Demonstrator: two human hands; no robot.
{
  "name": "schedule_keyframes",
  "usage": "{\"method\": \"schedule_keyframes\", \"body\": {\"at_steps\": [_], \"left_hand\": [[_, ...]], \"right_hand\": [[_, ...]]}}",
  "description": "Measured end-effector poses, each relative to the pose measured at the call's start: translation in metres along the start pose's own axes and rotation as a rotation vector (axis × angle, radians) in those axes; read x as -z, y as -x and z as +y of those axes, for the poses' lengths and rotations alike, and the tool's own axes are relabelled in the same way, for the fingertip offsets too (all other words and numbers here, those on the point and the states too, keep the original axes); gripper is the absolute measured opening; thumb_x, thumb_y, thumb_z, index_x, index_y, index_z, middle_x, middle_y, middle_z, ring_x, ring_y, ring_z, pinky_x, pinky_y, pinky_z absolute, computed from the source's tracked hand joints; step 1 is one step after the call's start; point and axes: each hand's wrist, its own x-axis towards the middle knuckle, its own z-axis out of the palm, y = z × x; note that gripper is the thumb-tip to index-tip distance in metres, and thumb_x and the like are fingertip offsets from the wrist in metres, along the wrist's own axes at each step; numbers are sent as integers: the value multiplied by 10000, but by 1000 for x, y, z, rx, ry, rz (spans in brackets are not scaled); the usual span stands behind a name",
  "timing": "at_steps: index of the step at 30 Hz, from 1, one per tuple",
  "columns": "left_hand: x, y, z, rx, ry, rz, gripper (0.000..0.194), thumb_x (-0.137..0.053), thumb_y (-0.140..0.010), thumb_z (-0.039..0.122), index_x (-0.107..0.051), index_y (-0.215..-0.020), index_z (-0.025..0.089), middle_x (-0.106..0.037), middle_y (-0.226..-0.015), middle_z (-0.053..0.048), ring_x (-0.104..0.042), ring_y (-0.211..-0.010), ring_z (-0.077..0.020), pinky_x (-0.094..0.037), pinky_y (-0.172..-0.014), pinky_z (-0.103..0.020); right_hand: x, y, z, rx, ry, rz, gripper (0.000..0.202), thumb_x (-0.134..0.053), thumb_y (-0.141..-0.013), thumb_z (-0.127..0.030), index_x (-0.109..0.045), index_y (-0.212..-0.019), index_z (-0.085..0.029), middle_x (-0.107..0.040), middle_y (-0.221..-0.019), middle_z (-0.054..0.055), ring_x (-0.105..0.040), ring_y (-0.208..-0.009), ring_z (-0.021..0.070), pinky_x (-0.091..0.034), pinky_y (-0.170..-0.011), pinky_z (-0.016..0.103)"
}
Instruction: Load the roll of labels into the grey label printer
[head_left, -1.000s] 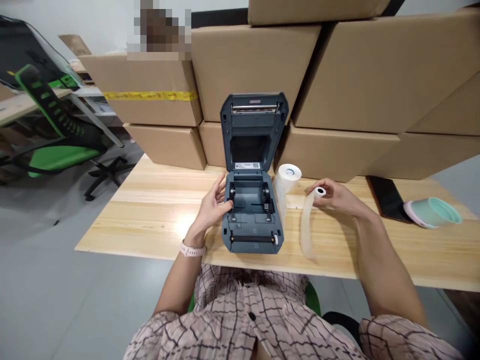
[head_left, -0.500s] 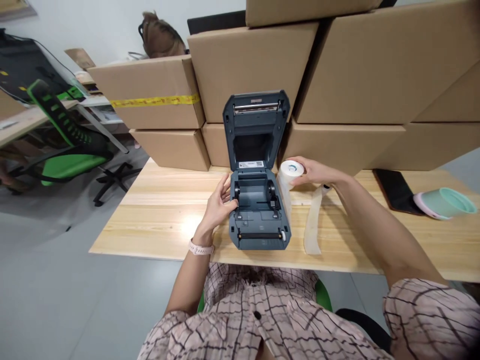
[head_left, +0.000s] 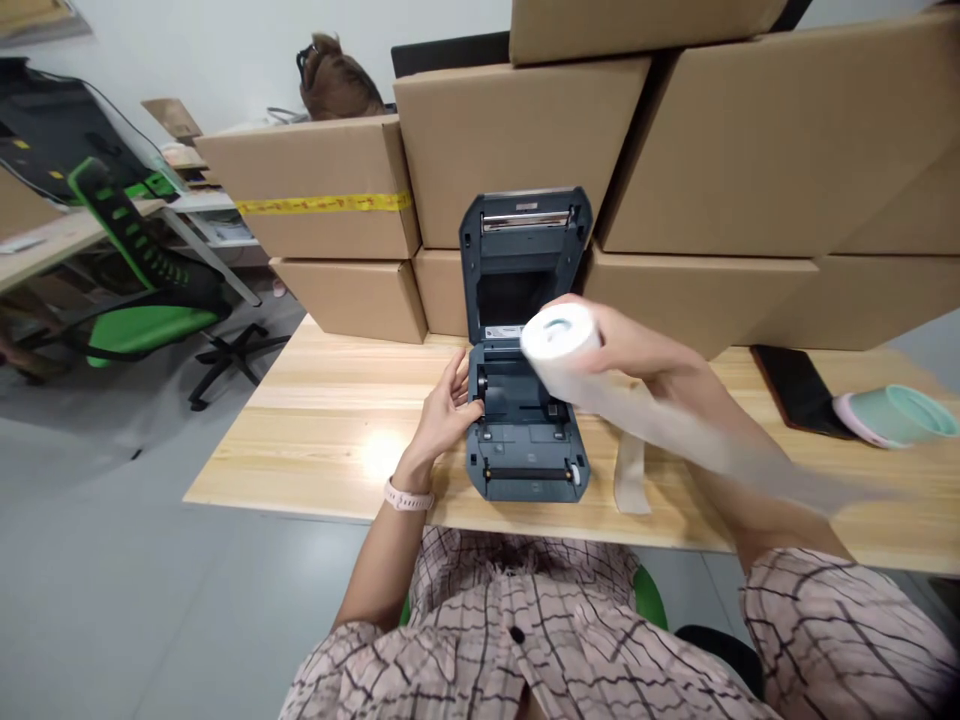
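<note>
A dark grey label printer stands on the wooden table with its lid raised. My left hand grips its left wall, thumb hooked over the edge near the roll holder, fingers along the outside. Above the right part of the open bay, my right hand holds a white label roll. From that roll a loose paper strip trails off to the right across my forearm, blurred by motion. Another pale paper strip lies on the table right of the printer, partly hidden by the trailing one.
Stacked cardboard boxes line the table's far edge. On the right a black phone lies by a tipped mint-green cup. To the left are a green office chair and another desk; a person's head shows behind the boxes.
My right hand has lifted the label roll from beside the printer and brought it left over the bay, its strip swinging out to the right. My left hand stays at the printer's side.
</note>
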Motion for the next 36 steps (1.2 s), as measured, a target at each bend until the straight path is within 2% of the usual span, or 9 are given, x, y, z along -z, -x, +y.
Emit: {"method": "schedule_keyframes", "body": {"at_steps": [3,5,12,16,19,24,26,29,36], "left_hand": [[1,0,0,18,3,-4,1067,-716,-785,202,-102,-1657,233,-349,-1658,-211,-515,-1434,-315,-394,-1200,-507],[1,1,1,31,8,-4,1101,-714,-787,209,-43,-1660,235,-338,-1662,-214,-526,-1424,-306,-402,-1193,-499],[1,3,4,27,-3,-8,1099,-710,-789,228,-42,-1662,256,-337,-1667,-194,-510,-1435,-304,-400,-1187,-489],[1,2,2,13,-3,-14,1085,-699,-798,235,-43,-1662,252,-332,-1670,-192,-483,-1459,-304,-390,-1196,-481],[2,2,-1,3,-6,-17,1090,-704,-800,245,-37,-1662,213,-320,-1669,-218,-475,-1462,-326,-388,-1196,-507],[3,2,-7,-36,-18,-30,1026,-700,-839,276,-85,-1659,243,-309,-1680,-192,-434,-1495,-316,-360,-1223,-501],[3,2,-10,-56,-20,-27,1002,-710,-849,297,-117,-1655,251,-308,-1684,-179,-413,-1510,-312,-350,-1234,-492],[3,1,-12,-72,-25,-18,985,-728,-850,316,-155,-1649,255,-313,-1684,-169,-406,-1515,-313,-343,-1243,-492],[-1,4,-9,-51,-33,9,952,-729,-851,354,-204,-1637,247,-309,-1685,-170,-399,-1519,-313,-339,-1244,-492]], "right_hand": [[-13,-23,-25,1,56,-409,669,-830,-656,-551,-607,-1228,-285,-738,-1077,35,-705,-899,258,-549,-761,363],[-22,-33,-33,-16,163,-570,682,-804,-676,-552,-575,-1247,-258,-737,-1090,65,-698,-928,286,-527,-754,361],[-51,-36,-33,-56,316,-677,764,-717,-754,-652,-532,-1329,-184,-704,-1256,164,-664,-1134,375,-492,-865,400],[-63,-33,-24,-5,317,-688,754,-689,-813,-644,-531,-1361,-152,-681,-1296,207,-663,-1128,409,-497,-883,464],[-59,-20,-25,96,283,-606,683,-615,-912,-619,-536,-1400,-147,-650,-1346,202,-640,-1174,391,-490,-959,512],[-40,39,-48,222,187,-408,489,-476,-1042,-500,-563,-1438,-225,-552,-1526,117,-520,-1389,295,-444,-1131,497],[-39,67,-58,228,185,-430,490,-455,-1044,-525,-569,-1448,-273,-512,-1576,76,-477,-1446,287,-449,-1149,509],[-46,98,-64,232,210,-436,541,-470,-1025,-560,-560,-1466,-261,-472,-1608,72,-422,-1497,296,-440,-1178,535],[-73,112,-63,250,278,-262,521,-557,-995,-521,-576,-1431,-236,-500,-1585,93,-429,-1495,301,-442,-1191,550]]}}
